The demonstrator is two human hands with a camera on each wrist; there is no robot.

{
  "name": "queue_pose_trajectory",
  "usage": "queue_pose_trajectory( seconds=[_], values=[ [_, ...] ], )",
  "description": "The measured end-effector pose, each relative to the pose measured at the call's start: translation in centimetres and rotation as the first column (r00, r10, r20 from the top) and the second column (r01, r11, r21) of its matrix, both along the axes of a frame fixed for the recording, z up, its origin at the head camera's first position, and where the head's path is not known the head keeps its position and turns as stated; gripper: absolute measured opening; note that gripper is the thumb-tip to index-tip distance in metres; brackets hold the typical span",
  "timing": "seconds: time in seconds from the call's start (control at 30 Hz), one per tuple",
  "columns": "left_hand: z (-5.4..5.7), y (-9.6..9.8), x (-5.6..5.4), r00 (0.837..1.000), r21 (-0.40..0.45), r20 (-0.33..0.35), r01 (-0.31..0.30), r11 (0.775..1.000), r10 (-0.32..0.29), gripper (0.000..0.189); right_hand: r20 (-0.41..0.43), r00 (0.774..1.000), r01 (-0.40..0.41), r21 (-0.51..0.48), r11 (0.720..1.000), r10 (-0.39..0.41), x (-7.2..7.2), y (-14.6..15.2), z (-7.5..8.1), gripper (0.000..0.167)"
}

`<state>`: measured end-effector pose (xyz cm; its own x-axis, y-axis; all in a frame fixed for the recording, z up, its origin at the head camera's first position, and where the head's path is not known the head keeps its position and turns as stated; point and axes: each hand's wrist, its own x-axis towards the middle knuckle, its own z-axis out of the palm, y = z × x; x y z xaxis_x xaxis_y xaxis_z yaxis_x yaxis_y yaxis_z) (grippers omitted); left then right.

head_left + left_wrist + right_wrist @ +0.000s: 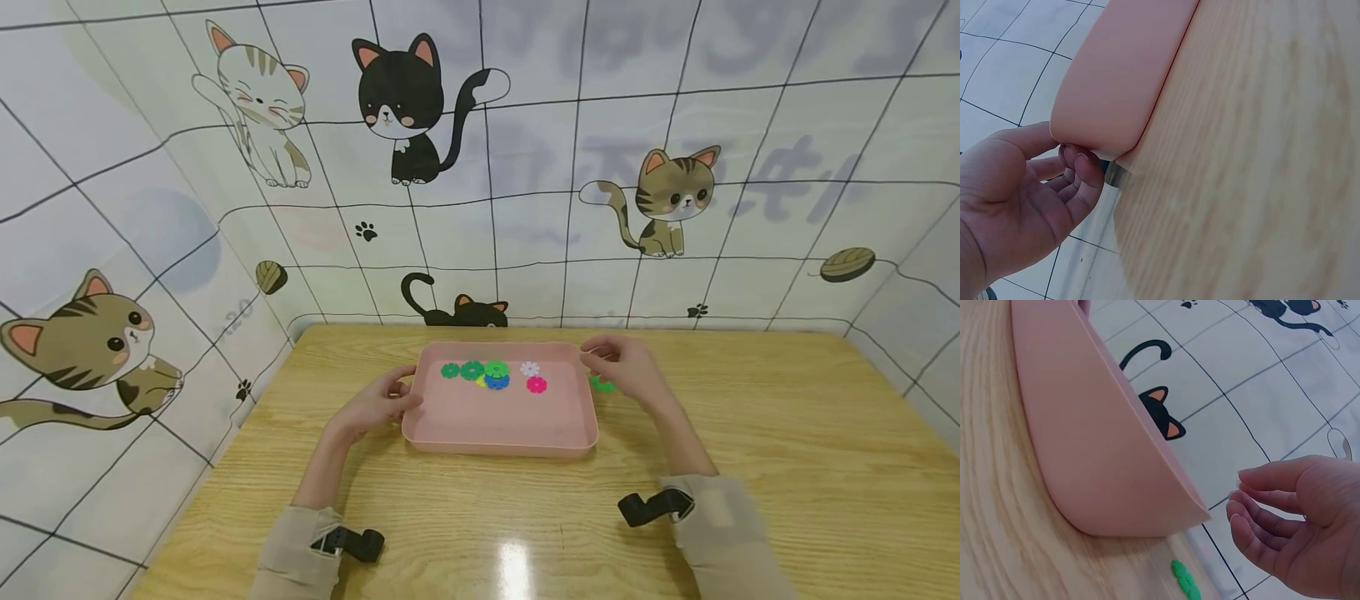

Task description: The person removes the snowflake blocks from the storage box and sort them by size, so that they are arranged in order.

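Note:
A shallow pink tray [495, 423] lies on the table, its left edge held by my left hand [375, 406]. In the left wrist view the thumb and fingers [1088, 175] close around the tray's wall. Notched plastic snowflake discs lie in the tray: dark green [472, 370], light green [497, 367], blue [497, 382], white [529, 368] and magenta [536, 385]. A bit of yellow shows beneath the pile. My right hand [628, 371] hovers by the far right corner, fingers loosely bent and holding nothing visible. Below it, outside the tray, sits a green disc [603, 384].
The wooden table [480, 508] backs onto a tiled wall covering [525, 242] printed with cats. Each sleeve carries a black wrist mount, one on the left [360, 544] and one on the right [656, 505].

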<state>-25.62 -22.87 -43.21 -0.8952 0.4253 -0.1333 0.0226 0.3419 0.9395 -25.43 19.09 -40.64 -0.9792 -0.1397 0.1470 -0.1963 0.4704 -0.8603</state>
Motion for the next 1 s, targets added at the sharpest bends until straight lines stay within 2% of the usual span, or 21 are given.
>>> queue_pose_trajectory(
  seconds=[0.3,0.43,0.67,0.87,1.0],
  values=[
    [-0.2,-0.2,0.0,1.000,-0.004,0.000,0.000,1.000,0.000,0.064,-0.012,0.996,-0.085,0.009,0.996,0.085,-0.2,-3.1,-0.5,0.028],
    [-0.2,-0.2,-0.1,1.000,-0.004,0.001,-0.002,1.000,0.002,0.065,0.010,0.996,-0.091,0.044,0.995,0.091,-0.4,-4.7,-0.8,0.026],
    [-0.2,-0.2,-0.2,1.000,0.000,-0.001,-0.005,1.000,0.005,0.065,0.029,0.989,-0.145,0.022,0.989,0.144,-0.9,-7.3,-1.7,0.023],
    [-0.2,-0.2,-0.2,1.000,-0.003,0.002,-0.015,1.000,0.015,0.065,0.035,0.987,-0.160,0.108,0.981,0.157,-1.2,-9.2,-1.8,0.024],
    [-0.3,-0.2,-0.2,1.000,-0.006,0.000,-0.017,1.000,0.017,0.065,0.069,0.986,-0.162,0.184,0.969,0.152,-1.6,-10.1,-1.7,0.028]
  ],
)
